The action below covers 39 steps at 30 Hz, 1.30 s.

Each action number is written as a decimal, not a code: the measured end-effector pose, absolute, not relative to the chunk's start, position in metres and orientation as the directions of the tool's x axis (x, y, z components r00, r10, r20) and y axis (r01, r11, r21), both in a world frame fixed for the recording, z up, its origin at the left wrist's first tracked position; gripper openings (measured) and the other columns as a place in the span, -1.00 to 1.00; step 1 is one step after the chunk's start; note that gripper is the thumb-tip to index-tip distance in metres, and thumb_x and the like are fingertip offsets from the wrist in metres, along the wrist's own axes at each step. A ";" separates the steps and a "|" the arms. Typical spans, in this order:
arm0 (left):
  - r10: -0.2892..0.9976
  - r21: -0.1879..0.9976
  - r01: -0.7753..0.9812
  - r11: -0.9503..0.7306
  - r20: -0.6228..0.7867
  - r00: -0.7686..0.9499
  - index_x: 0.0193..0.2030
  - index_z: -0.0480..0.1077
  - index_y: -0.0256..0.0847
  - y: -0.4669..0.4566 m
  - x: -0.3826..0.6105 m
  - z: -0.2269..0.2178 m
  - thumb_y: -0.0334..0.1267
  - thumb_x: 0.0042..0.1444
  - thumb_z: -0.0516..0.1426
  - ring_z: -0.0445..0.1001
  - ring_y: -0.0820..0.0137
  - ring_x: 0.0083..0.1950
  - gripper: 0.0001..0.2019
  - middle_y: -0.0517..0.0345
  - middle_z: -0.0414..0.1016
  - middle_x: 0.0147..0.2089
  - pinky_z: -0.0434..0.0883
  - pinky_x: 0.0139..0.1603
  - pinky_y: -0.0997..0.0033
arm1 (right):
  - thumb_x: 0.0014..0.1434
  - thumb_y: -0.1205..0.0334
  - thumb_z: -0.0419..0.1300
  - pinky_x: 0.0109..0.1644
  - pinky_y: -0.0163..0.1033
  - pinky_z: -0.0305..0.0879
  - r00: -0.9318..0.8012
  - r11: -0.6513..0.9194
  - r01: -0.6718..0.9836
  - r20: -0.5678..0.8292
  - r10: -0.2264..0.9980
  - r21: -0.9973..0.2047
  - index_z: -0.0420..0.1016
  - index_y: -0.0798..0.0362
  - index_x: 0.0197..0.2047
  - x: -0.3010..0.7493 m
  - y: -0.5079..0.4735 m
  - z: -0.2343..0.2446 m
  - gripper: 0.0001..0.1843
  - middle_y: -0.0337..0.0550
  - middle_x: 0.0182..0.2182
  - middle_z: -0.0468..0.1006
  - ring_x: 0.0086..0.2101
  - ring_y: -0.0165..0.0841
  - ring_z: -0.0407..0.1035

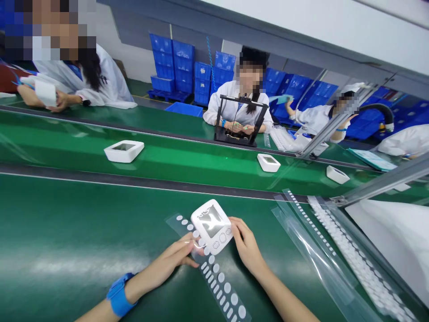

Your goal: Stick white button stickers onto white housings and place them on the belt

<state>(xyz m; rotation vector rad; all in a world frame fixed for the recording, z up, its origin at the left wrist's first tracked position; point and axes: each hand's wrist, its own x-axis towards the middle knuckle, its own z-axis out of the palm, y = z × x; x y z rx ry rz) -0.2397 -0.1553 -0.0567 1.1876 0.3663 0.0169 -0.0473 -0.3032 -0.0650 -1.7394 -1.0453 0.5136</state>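
A white device with a grey screen and several outlined buttons [213, 226] is tilted in front of me, screen side up. My right hand [246, 241] grips its right edge, fingers and thumb closed at the corner. Along its lower left side runs a transparent strip with rows of white round and oblong stickers [219, 281]. My left hand [177, 257] pinches this strip beside the device; part of its fingers shows through the plastic. Whether the left fingertips also touch the device I cannot tell. A blue wristband [121, 294] is around my left wrist.
More transparent sticker strips [311, 241] lie at the right, beside a white sheet [395, 241]. Beyond a dark rail, a green conveyor belt [187, 156] carries several white devices [124, 151]. Co-workers in white coats [228, 96] sit opposite. A metal post [335, 118] stands right.
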 end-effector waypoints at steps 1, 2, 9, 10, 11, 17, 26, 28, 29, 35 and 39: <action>0.205 0.908 0.184 0.376 -0.275 0.939 -0.23 0.58 -0.26 -0.156 -0.239 -0.057 0.16 0.16 0.09 0.24 -0.01 0.20 -0.51 0.00 0.03 0.35 0.47 0.03 0.22 | 0.33 0.13 0.03 0.10 -0.17 0.26 0.536 -0.128 0.417 0.130 0.834 -0.900 0.45 0.00 0.01 -0.049 -0.304 -0.065 -0.72 -0.06 0.01 0.44 0.01 -0.23 0.34; 0.207 0.910 0.189 0.370 -0.279 0.938 -0.22 0.58 -0.27 -0.156 -0.238 -0.057 0.17 0.15 0.09 0.27 0.01 0.16 -0.50 -0.03 0.04 0.34 0.48 0.02 0.21 | 0.30 0.13 0.08 0.10 -0.16 0.26 0.539 -0.130 0.419 0.131 0.832 -0.899 0.43 0.01 0.01 -0.051 -0.304 -0.066 -0.72 -0.05 0.01 0.43 0.00 -0.22 0.34; 0.216 0.888 0.145 0.436 -0.259 0.941 -0.18 0.58 -0.27 -0.152 -0.243 -0.064 0.17 0.13 0.12 0.34 0.08 0.07 -0.50 -0.12 0.27 0.11 0.47 0.00 0.18 | 0.27 -0.01 0.10 -0.16 -0.18 0.43 0.506 -0.021 -0.041 -0.039 0.862 -0.999 0.29 -0.02 -0.06 -0.071 -0.295 -0.059 -0.72 -0.10 -0.06 0.50 -0.18 -0.27 0.47; 0.217 0.885 0.133 0.446 -0.251 0.943 -0.18 0.58 -0.27 -0.150 -0.243 -0.064 0.16 0.13 0.12 0.34 0.08 0.07 -0.51 -0.13 0.26 0.13 0.46 0.01 0.17 | 0.24 -0.04 0.14 -0.21 -0.17 0.45 0.498 -0.020 -0.118 -0.076 0.864 -0.993 0.28 -0.02 -0.10 -0.072 -0.291 -0.056 -0.70 -0.10 -0.08 0.51 -0.21 -0.27 0.48; 0.223 0.885 0.114 0.451 -0.235 0.946 -0.19 0.59 -0.28 -0.148 -0.244 -0.064 0.15 0.13 0.13 0.34 0.09 0.06 -0.52 -0.13 0.27 0.13 0.46 0.01 0.18 | 0.20 -0.06 0.18 -0.25 -0.16 0.47 0.493 -0.030 -0.179 -0.116 0.862 -0.983 0.26 -0.02 -0.13 -0.071 -0.286 -0.053 -0.67 -0.10 -0.09 0.52 -0.24 -0.27 0.50; 0.372 0.865 -0.066 0.498 -0.144 0.917 -0.28 0.58 -0.32 -0.134 -0.243 -0.066 0.09 0.15 0.15 0.43 0.19 -0.10 -0.56 -0.07 0.46 -0.20 0.45 -0.08 0.26 | 0.10 -0.11 0.22 -0.28 -0.04 0.50 0.627 -0.051 -0.071 -0.084 0.774 -0.996 0.30 0.03 -0.10 -0.019 -0.217 -0.035 -0.55 -0.05 -0.25 0.60 -0.36 -0.22 0.55; 0.496 0.856 -0.098 0.507 -0.197 0.846 -0.37 0.44 -0.27 -0.130 -0.244 -0.071 0.08 0.04 0.26 0.55 0.28 -0.19 -0.61 0.02 0.54 -0.23 0.46 -0.23 0.43 | 0.19 0.12 0.16 0.07 0.01 0.28 0.807 -0.112 0.407 0.299 0.509 -0.907 0.34 0.12 0.00 0.100 -0.051 -0.019 -0.65 0.07 0.04 0.42 0.03 -0.13 0.33; 0.520 0.887 -0.079 0.454 -0.192 0.833 -0.37 0.41 -0.27 -0.127 -0.243 -0.073 0.07 -0.01 0.29 0.55 0.33 -0.27 -0.61 0.05 0.55 -0.30 0.47 -0.30 0.46 | 0.19 0.19 0.19 0.10 0.07 0.22 0.807 -0.183 0.450 0.310 0.504 -0.874 0.35 0.14 0.00 0.113 -0.038 -0.018 -0.67 0.03 0.01 0.42 0.02 -0.14 0.32; 0.531 0.895 -0.066 0.442 -0.201 0.823 -0.36 0.40 -0.26 -0.125 -0.243 -0.074 0.10 -0.04 0.30 0.54 0.36 -0.32 -0.58 0.06 0.55 -0.34 0.48 -0.35 0.47 | 0.18 0.21 0.19 0.11 0.10 0.20 0.803 -0.211 0.469 0.313 0.508 -0.858 0.35 0.14 0.01 0.117 -0.035 -0.018 -0.66 0.03 0.00 0.41 0.02 -0.13 0.32; 0.599 0.885 -0.029 0.464 -0.290 0.747 -0.31 0.40 -0.25 -0.118 -0.239 -0.072 0.18 -0.15 0.32 0.50 0.45 -0.46 -0.49 0.18 0.51 -0.42 0.53 -0.39 0.46 | 0.18 0.20 0.14 0.26 0.12 -0.02 0.643 -0.141 0.647 0.437 0.629 -0.749 0.29 0.13 0.08 0.077 -0.076 -0.014 -0.59 0.19 0.16 0.23 0.21 -0.03 0.03; 0.638 0.870 -0.037 0.492 -0.331 0.695 -0.22 0.42 -0.23 -0.120 -0.239 -0.067 0.19 -0.20 0.33 0.51 0.46 -0.48 -0.44 0.21 0.50 -0.43 0.55 -0.35 0.44 | 0.29 0.17 0.04 0.08 -0.12 0.29 0.429 0.040 0.677 0.438 0.790 -0.735 0.43 0.00 -0.20 -0.020 -0.164 -0.029 -0.83 -0.05 -0.13 0.48 -0.05 -0.23 0.37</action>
